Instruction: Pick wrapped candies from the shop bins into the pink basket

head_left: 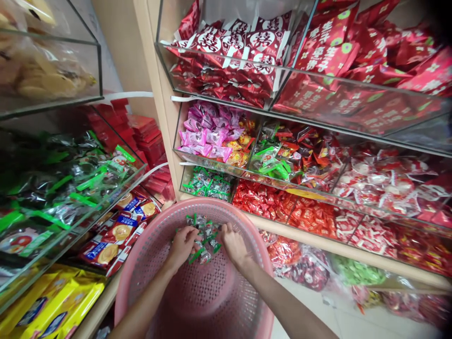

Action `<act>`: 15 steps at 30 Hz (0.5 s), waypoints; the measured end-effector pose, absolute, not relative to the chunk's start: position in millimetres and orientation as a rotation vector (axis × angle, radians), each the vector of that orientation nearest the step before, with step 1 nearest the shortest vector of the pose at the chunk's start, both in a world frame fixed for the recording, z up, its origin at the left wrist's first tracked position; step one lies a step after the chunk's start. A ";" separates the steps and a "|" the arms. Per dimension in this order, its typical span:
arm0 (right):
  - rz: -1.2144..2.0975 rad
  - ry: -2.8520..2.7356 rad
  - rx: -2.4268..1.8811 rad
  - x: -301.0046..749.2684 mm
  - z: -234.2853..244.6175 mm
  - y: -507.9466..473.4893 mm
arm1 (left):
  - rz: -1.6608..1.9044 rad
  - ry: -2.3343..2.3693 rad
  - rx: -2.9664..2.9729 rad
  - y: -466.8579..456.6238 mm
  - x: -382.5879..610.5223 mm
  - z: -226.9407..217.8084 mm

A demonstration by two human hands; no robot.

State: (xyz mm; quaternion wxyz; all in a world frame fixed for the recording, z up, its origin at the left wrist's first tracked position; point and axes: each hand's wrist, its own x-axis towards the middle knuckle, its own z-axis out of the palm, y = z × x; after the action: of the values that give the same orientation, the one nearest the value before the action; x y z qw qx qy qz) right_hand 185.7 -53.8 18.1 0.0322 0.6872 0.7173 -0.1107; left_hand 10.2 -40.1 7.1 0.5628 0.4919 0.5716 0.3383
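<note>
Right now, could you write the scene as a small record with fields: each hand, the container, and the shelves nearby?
Left: left hand curled against green-wrapped candies, grip unclear
Right: right hand pressed to the same heap from the other side
Container: pink basket, perforated; hands and heap within its rim
Shelf ahead: similar green sweets just beyond the basket; pink sweets above them; red packets on top
Left shelf: yellow packs at the bottom

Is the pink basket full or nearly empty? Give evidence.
Nearly empty: a few green candies, held between left hand and right hand; the floor of the pink basket shows bare.
</note>
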 end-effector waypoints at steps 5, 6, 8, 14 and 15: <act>-0.332 2.255 1.898 181.0 -8.9 -60.0 | 0.769 1.348 1.214 -41.3 7.6 -3.1; -0.348 2.260 1.875 180.6 -12.1 -61.1 | 0.762 1.354 1.224 -39.8 5.8 -3.1; -0.360 2.261 1.855 179.6 -13.0 -62.1 | 0.762 1.373 1.272 -32.4 1.8 3.0; -0.484 2.189 2.027 184.9 22.5 -81.0 | 0.857 1.633 1.961 36.8 -4.4 67.6; -0.534 2.206 2.107 188.5 28.4 -90.1 | 0.756 1.693 2.116 52.3 -3.3 78.4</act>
State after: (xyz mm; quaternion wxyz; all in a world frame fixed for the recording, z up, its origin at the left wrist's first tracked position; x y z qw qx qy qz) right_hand 188.5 -90.1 28.4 0.0221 0.6802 0.7122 -0.1723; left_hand -3.3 52.3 78.4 0.1635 0.7419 0.5938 0.2651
